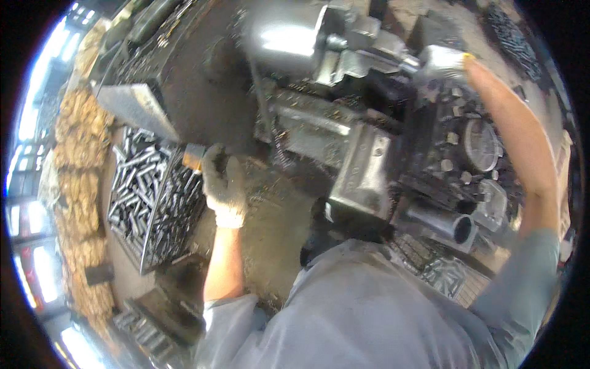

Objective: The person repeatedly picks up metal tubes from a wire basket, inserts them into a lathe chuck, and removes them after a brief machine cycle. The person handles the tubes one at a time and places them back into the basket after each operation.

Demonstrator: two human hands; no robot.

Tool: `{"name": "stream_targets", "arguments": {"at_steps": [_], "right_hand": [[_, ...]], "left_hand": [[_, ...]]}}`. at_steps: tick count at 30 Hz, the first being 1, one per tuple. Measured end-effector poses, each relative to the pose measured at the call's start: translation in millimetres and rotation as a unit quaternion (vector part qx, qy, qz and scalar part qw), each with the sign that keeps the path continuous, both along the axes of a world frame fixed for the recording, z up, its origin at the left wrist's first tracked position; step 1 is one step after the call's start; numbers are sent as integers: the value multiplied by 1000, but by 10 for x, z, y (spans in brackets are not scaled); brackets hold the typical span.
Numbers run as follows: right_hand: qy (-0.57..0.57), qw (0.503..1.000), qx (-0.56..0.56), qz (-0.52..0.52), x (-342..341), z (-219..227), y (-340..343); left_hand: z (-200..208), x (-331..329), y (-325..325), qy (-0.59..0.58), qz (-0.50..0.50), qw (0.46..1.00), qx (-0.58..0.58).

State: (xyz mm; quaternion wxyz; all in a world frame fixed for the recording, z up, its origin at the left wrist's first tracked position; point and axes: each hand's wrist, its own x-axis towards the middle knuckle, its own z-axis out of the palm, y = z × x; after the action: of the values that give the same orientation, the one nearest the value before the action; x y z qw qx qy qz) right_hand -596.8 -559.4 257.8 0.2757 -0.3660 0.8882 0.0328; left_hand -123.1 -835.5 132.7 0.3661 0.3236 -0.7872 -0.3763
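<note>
On the left, beside the heap of metal pins, the gloved left hand has its fingers curled, apparently round an orange-and-grey piece; it looks stiff, fairly light, best held mid-body. Far right, blur hides the right hand's finger state.

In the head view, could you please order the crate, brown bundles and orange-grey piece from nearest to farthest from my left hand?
1. Orange-grey piece, at left hand.
2. Crate, farther left.
3. Brown bundles, beyond the crate.
</note>
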Motion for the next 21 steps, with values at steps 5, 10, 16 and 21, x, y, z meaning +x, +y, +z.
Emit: {"name": "stream_targets", "arguments": {"at_steps": [5, 10, 16, 21], "right_hand": [[-31, 993, -87, 75, -982, -236, 1095], [183, 906, -123, -360, -1052, 609, 1508], [-19, 990, -109, 91, -129, 71, 51], [-205, 977, 36, 34, -286, -171, -147]], "left_hand": [[943, -1107, 70, -3, -123, 910, -397], [1323, -2557, -26, -23, -173, 889, -424], [1226, -2928, -91, 11, -178, 866, -467], [1256, -2890, -67, -17, -170, 877, -449]]}}
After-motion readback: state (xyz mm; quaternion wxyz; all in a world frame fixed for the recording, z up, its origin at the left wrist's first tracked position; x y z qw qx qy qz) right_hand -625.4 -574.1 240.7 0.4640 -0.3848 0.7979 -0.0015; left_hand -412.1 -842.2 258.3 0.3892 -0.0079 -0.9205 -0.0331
